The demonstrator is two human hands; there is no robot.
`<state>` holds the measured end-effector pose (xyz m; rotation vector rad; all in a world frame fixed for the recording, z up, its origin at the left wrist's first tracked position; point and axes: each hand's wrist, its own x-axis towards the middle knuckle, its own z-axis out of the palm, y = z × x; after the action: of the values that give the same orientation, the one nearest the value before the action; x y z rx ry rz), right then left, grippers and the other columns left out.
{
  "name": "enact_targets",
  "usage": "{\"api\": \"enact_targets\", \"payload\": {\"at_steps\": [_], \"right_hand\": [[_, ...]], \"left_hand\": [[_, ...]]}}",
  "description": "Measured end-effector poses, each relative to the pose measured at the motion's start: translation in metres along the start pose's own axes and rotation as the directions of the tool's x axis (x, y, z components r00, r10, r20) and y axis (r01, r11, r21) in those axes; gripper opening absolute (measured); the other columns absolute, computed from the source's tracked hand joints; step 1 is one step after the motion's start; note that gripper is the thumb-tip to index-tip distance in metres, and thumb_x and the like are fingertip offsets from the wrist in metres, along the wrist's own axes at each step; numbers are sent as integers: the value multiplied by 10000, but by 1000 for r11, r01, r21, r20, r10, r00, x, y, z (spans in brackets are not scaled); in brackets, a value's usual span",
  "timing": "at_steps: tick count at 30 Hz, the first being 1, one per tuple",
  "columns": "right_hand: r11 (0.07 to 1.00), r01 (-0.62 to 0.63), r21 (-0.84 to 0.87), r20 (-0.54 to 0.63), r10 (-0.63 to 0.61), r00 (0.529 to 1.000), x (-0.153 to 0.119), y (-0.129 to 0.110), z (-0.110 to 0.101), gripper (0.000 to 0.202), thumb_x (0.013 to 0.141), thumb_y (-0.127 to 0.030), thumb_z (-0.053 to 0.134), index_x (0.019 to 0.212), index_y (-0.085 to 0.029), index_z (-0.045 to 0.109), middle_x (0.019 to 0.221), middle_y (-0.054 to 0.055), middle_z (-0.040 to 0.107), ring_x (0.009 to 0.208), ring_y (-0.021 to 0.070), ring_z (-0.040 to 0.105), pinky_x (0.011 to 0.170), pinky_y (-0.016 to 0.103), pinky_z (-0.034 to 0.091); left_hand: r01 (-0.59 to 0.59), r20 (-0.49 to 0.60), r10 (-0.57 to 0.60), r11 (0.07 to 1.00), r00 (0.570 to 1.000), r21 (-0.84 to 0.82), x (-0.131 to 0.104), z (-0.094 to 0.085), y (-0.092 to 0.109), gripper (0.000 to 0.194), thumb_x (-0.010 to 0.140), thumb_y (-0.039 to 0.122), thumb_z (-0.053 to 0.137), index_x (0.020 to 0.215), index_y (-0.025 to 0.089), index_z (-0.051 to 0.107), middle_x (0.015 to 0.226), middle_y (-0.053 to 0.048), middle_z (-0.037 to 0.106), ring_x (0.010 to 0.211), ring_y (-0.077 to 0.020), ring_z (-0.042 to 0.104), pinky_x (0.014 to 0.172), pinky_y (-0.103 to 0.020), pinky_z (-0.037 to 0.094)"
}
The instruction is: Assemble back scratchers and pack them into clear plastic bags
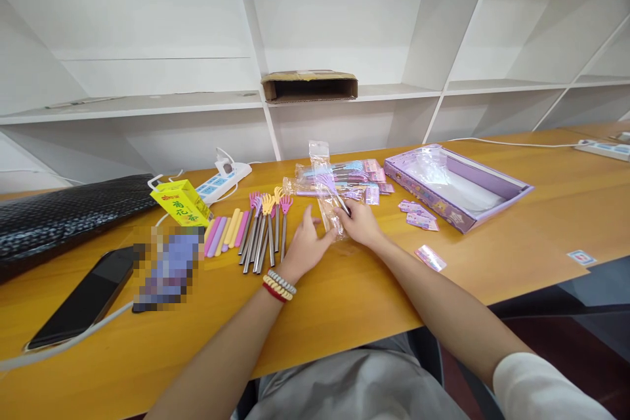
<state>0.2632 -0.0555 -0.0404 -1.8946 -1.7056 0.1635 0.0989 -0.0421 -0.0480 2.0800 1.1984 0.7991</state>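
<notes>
My right hand is closed around the metal handle of a small back scratcher with a purple claw-shaped head. The scratcher lies over or inside a clear plastic bag; I cannot tell which. At the bag's lower left is my left hand, fingers apart, its thumb at or close to the plastic. Left of that hand lie several loose back scratchers with pink, purple and yellow heads and metal shafts. Pink, purple and yellow handle sleeves lie beside them. Bagged back scratchers are piled behind the bag.
An open purple display box stands right, with small printed cards before it. On the left are a yellow drink carton, a power strip, a black phone and a white cable. A cardboard box sits on the shelf.
</notes>
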Motion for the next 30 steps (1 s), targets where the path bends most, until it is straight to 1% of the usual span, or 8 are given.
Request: {"api": "enact_targets", "payload": {"at_steps": [2,5,8,11,15,20,26,30], "right_hand": [[997,63,46,-35,-61,998,-2,-1,-1,350,880,-440,364,770,-177,567,624,6,564,582,127,474,571,225,315],[987,141,82,-46,-138,989,-5,-2,-1,326,872,-427,390,716,-181,534,589,-16,517,549,109,424,566,215,303],[979,181,92,-40,-178,983,-8,-4,-3,323,868,-428,404,693,-181,516,573,-28,489,531,98,391,558,209,294],[977,197,86,-6,-197,980,-8,-5,-5,349,860,-459,415,681,-177,518,572,-28,488,533,96,386,563,209,295],[971,205,124,46,-212,976,-8,-5,-7,395,875,-495,366,722,-178,544,570,-23,501,541,104,416,557,212,301],[959,144,244,63,-164,985,-9,-6,-8,344,887,-459,355,1002,-184,528,555,-42,518,515,114,456,541,212,322],[863,52,503,100,-118,988,-4,-4,-5,338,880,-406,334,704,-178,511,579,-18,538,521,101,489,556,206,382],[733,-126,668,206,-19,978,0,-2,-5,288,847,-410,361,789,-181,527,476,-55,463,388,95,413,429,204,335]], "left_hand": [[56,50,-47,975,998,-216,4,-2,0,687,773,477,551,1322,122,340,1094,-137,592,988,-220,568,864,-357,432],[35,166,33,920,986,-391,7,-5,1,405,764,417,576,1053,132,582,984,-95,647,894,-201,597,802,-325,458],[27,186,49,922,981,-385,6,-7,1,281,752,380,580,861,127,637,817,-55,661,781,-191,597,696,-301,463],[41,126,-4,956,992,-292,6,-7,-2,247,732,363,587,782,127,641,676,-23,621,647,-160,562,588,-268,427],[57,53,-47,975,998,-215,9,-8,-10,258,718,370,595,804,131,634,667,-18,607,614,-141,541,571,-254,405],[73,-21,-77,988,997,-134,11,-8,-12,343,733,382,575,977,140,584,611,10,580,565,-141,536,549,-261,396],[78,-38,-81,994,996,-82,10,-8,-11,483,786,338,521,1213,140,413,667,3,633,627,-162,590,632,-292,423],[65,-38,-67,997,997,-48,10,-7,-15,496,800,339,506,1238,137,391,691,-8,652,669,-172,607,672,-304,433]]}}
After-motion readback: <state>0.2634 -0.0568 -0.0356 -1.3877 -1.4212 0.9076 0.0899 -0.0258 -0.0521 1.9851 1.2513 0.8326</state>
